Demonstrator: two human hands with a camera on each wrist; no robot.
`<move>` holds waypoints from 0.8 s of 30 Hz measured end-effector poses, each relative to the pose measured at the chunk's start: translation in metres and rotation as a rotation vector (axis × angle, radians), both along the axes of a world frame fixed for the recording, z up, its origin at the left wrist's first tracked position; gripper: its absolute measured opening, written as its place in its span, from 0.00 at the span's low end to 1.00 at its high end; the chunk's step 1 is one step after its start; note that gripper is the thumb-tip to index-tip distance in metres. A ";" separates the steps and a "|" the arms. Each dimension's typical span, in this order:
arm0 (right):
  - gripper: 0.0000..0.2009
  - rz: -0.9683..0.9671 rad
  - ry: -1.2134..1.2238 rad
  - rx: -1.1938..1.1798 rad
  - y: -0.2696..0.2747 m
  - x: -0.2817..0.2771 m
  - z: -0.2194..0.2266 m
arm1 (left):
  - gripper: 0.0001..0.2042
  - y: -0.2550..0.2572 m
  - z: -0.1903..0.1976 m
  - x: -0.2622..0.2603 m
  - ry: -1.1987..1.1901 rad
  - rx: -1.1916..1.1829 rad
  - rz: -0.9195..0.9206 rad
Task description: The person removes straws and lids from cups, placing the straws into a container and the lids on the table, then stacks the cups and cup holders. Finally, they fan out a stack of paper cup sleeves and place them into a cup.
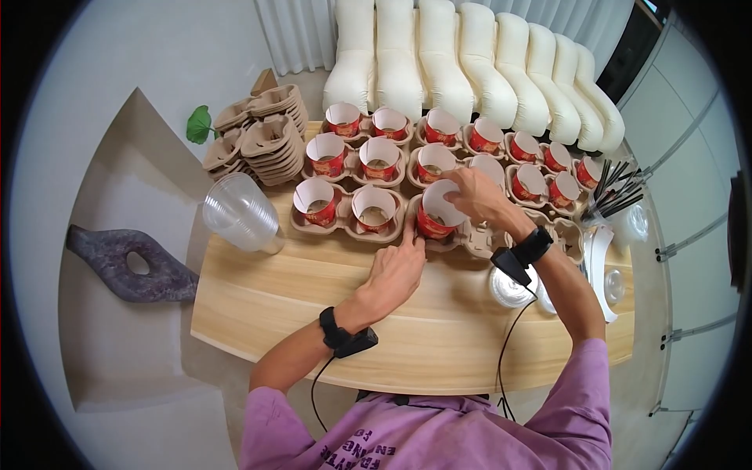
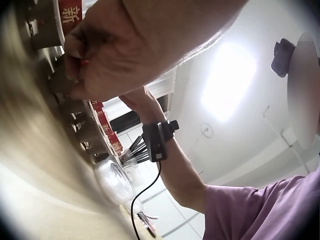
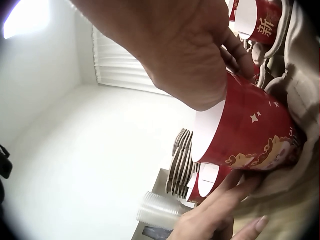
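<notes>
My right hand (image 1: 475,196) grips a red paper cup (image 1: 435,222) at its rim, and the cup sits in the front socket of a brown pulp cup carrier (image 1: 448,244). In the right wrist view the same cup (image 3: 255,125) tilts across the picture, showing gold printing and a white inside. My left hand (image 1: 389,274) holds the carrier's front edge beside the cup's base, fingers toward the cup and thumb lower down. Part of that grip is hidden in the left wrist view, where the left hand (image 2: 120,50) covers the carrier.
Carriers with several red cups (image 1: 379,159) fill the back of the wooden table (image 1: 313,329). Stacked carriers (image 1: 270,145) and nested clear plastic cups (image 1: 239,211) stand left. To the right are clear lids (image 1: 511,291), black straws (image 1: 615,192) and a white curved piece (image 1: 597,270).
</notes>
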State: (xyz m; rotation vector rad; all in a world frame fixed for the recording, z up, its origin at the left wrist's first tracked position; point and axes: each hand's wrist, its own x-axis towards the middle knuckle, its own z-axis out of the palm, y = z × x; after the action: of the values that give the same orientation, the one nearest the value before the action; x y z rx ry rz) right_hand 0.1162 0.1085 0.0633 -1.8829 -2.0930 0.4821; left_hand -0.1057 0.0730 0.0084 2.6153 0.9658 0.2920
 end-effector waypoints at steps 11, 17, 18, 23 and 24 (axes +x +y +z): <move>0.23 -0.006 0.000 0.027 -0.002 0.001 0.002 | 0.17 -0.002 0.004 0.008 0.097 0.065 -0.012; 0.21 0.007 0.020 0.040 -0.002 0.000 0.002 | 0.15 -0.002 -0.002 0.015 0.105 0.197 0.040; 0.21 0.013 0.028 0.037 -0.002 0.001 0.002 | 0.16 -0.003 -0.003 0.017 0.134 0.250 0.058; 0.21 0.009 0.053 0.023 -0.003 0.000 0.006 | 0.14 -0.009 -0.005 0.026 0.144 0.303 0.138; 0.21 0.019 0.054 0.030 -0.002 0.001 0.004 | 0.11 -0.010 -0.004 0.026 0.145 0.324 0.150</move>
State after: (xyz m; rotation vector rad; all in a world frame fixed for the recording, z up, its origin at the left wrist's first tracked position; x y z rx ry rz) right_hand 0.1174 0.1060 0.0672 -1.8149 -2.0736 0.4971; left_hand -0.0797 0.0630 0.0044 2.8925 1.2606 0.3223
